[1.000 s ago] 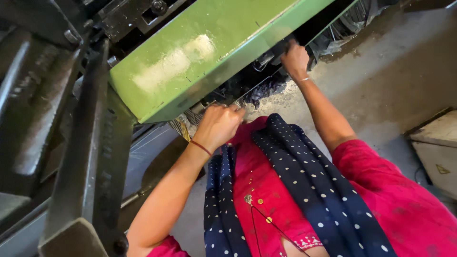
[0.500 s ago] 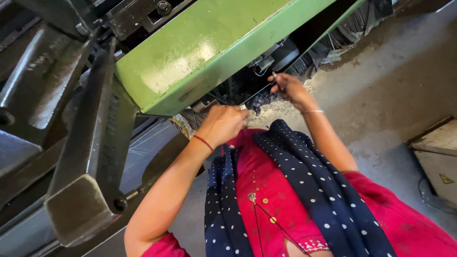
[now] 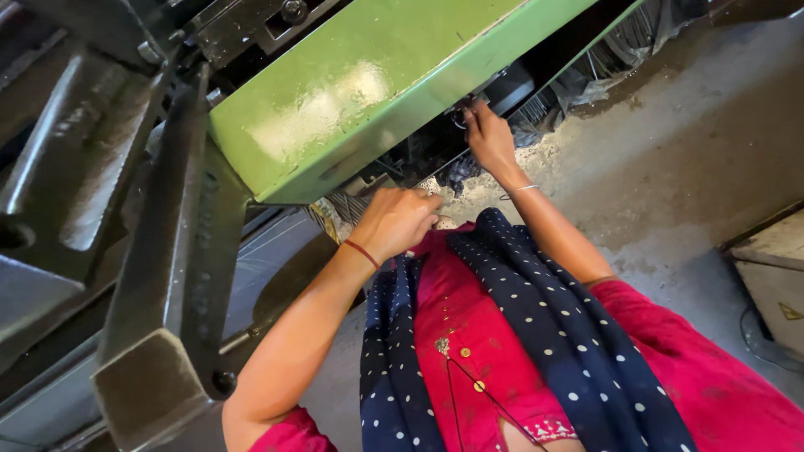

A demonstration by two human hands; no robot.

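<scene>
While the left hand (image 3: 395, 219) stays fisted below the green panel (image 3: 352, 92), the right hand (image 3: 488, 134) pinches something unclear beneath it.

The machine cover (image 3: 360, 92) above me is bright green with pale shiny patches. The metal arm (image 3: 167, 276) beside it is dark grey. My top (image 3: 477, 351) is deep pinkish red with small gold buttons. My scarf (image 3: 569, 335) is dark blue with little white dots. A thin red band (image 3: 362, 252) is on my left wrist. The floor (image 3: 670, 159) is dusty grey.
</scene>
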